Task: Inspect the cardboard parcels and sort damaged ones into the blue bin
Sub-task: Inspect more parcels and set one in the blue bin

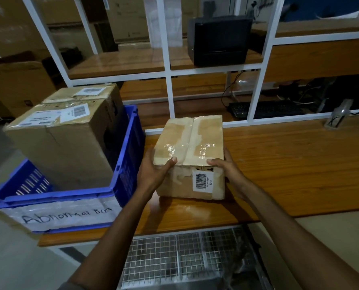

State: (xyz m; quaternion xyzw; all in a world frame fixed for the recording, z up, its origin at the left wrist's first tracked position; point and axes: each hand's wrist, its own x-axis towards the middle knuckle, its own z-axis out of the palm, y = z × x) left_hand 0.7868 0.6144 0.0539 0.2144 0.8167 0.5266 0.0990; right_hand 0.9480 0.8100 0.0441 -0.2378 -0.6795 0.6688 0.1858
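A small cardboard parcel [190,143] with wrinkled clear tape on top and a barcode label on its near face sits on the wooden table [289,164]. My left hand [153,172] grips its left near corner, thumb over the top edge. My right hand [226,166] grips its right near corner the same way. To the left stands the blue bin [128,155], marked "Abnormal Bin" on a white sheet. Inside it stands a large cardboard parcel [65,147] with labels and a crack on its front, and behind that a second parcel [86,93].
A white metal frame [168,76] rises behind the table. A black printer [218,40] sits on its shelf, and a keyboard [264,108] with cables lies behind it. A wire mesh rack [174,258] lies under the table's near edge. Large cartons [17,84] stand at far left.
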